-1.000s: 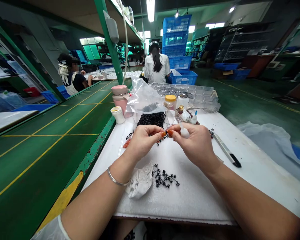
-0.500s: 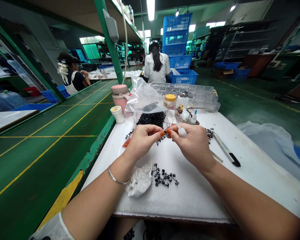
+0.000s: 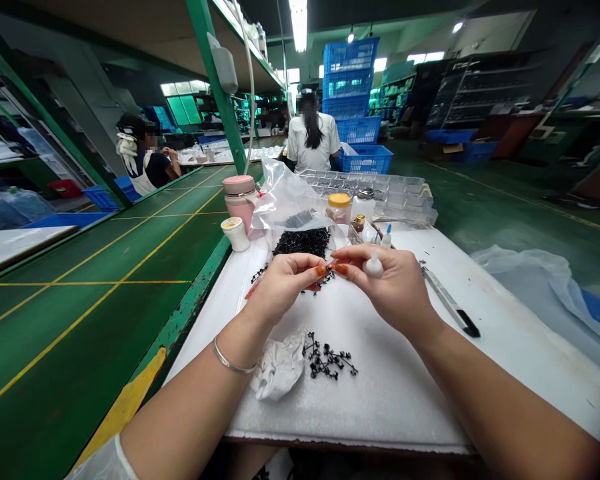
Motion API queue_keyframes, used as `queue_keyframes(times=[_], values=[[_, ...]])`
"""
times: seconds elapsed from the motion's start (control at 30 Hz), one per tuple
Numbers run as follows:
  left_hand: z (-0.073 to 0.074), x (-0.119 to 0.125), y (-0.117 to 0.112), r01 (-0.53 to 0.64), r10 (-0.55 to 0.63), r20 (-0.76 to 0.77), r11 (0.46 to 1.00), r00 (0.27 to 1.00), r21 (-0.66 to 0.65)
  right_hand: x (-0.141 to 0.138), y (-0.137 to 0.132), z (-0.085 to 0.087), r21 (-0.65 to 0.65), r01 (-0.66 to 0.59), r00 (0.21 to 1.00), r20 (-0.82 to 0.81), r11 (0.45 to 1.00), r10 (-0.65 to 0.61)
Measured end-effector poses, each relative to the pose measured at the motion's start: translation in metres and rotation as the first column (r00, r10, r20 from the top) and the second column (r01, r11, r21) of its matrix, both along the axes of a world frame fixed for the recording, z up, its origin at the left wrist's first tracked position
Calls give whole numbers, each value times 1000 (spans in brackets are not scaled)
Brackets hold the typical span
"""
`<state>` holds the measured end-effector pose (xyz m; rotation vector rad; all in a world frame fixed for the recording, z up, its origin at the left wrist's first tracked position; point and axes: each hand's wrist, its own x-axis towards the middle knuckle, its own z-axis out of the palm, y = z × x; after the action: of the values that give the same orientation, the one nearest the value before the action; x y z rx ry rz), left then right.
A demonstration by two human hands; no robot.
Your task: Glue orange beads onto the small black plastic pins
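My left hand (image 3: 285, 283) is closed in a pinch, thumb against fingers, on a small black part (image 3: 329, 267) that is mostly covered by the fingertips. Right beside it, the thumb and index finger of my right hand (image 3: 395, 283) meet the left fingertips at the same part. A small white squeeze bottle (image 3: 374, 266) is tucked among the right hand's fingers. Behind the hands, a heap of black parts (image 3: 303, 241) spills from a clear plastic bag (image 3: 285, 197). Nearer to me lie a loose group of black parts (image 3: 330, 359) and a crumpled white cloth (image 3: 279, 367).
A knife with a black end (image 3: 451, 303) lies to the right. At the back stand a pink flask (image 3: 240, 200), a white tub (image 3: 235, 233), a yellow-lidded jar (image 3: 339, 207) and a clear compartment tray (image 3: 405, 193). Two people sit beyond, near stacked blue crates (image 3: 350, 87).
The right hand's fingers have shifted, and its index finger now stretches further over the left fingertips. The squeeze bottle has tilted more upright and moved slightly right. The camera view has shifted slightly.
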<state>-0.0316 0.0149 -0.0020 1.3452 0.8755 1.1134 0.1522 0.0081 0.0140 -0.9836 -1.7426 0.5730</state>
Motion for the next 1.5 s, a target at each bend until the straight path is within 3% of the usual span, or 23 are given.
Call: queue_keyframes(times=[0.17, 0.3, 0.43, 0.63, 1.0, 1.5], values=[[2, 0, -1, 66, -66, 14, 997, 998, 33, -3, -3, -1, 138, -37, 997, 67, 990, 28], [5, 1, -2, 82, -83, 22, 996, 996, 46, -4, -4, -3, 162, -20, 998, 70, 987, 9], [6, 1, -3, 78, -79, 21, 996, 997, 44, -5, -5, -2, 73, -19, 1000, 3, 997, 18], [3, 1, -2, 88, -91, 48, 994, 995, 56, -4, -2, -1, -129, -144, 979, -166, 981, 121], [1, 2, -2, 79, -83, 73, 996, 994, 47, -8, 4, -10, -197, -220, 939, -310, 955, 152], [1, 1, -1, 42, -44, 35, 998, 998, 50, -4, 7, -11, -252, -233, 937, -317, 939, 147]])
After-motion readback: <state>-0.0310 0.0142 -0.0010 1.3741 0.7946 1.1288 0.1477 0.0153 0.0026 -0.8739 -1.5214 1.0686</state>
